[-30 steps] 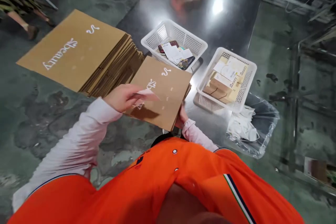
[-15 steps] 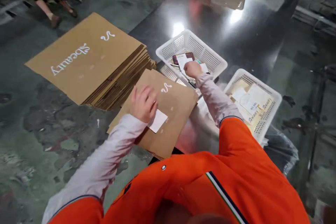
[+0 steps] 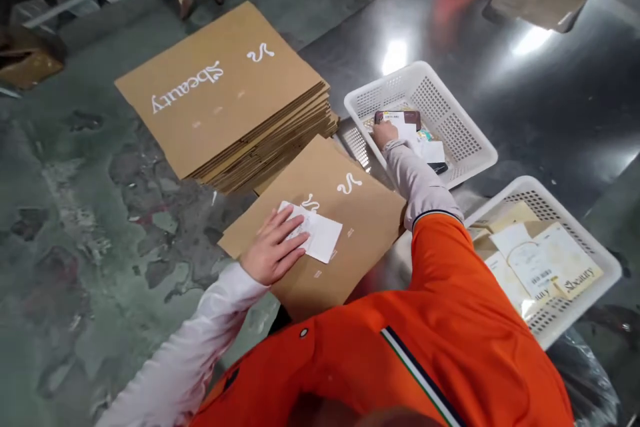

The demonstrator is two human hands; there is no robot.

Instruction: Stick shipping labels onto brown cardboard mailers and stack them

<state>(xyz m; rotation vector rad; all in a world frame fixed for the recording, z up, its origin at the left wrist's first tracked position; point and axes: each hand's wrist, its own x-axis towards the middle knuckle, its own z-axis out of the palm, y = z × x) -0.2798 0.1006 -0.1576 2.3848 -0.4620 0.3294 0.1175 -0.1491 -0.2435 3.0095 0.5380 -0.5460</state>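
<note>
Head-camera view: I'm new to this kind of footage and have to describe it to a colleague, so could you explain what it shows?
There is no machine: these are a person's bare hands, seen by a camera worn on the head, looking forward and down. The left hand lies spread on a white paper sheet atop flat brown cardboard. The right hand reaches into a white perforated plastic basket containing white papers and a dark red item; whether it grips anything is unclear. A second white perforated plastic basket, holding cream-coloured packs and papers, is also on the shiny metal table. Beyond the left hand is a stack of brown cardboard sheets printed "Sbeauty".
</note>
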